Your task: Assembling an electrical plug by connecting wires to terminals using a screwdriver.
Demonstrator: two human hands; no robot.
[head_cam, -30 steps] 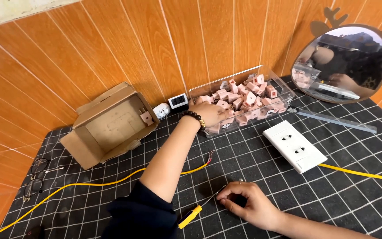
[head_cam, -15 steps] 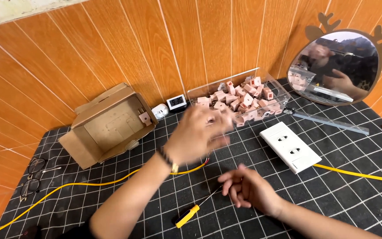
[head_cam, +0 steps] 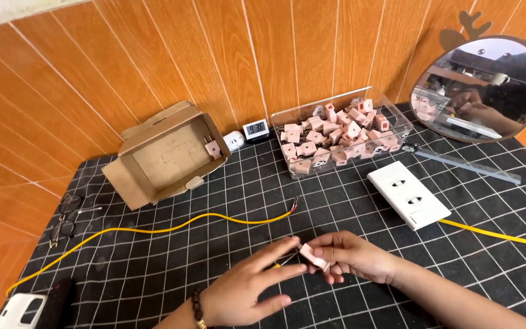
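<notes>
1. A small pink plastic plug piece [head_cam: 313, 256] is pinched in the right hand [head_cam: 351, 256] fingers, low over the desk [head_cam: 348, 201]
2. The left hand [head_cam: 248, 286] fingers are spread wide, touching it
3. It is judged light, stiff, best gripped by its sides

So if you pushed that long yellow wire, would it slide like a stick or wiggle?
Probably wiggle. The yellow wire lies in loose curves across the black mat, so it looks bendy, not stiff. It is thin, so likely light. Its bare end lies free, so a push there would probably swing it aside rather than move the whole wire.
</notes>
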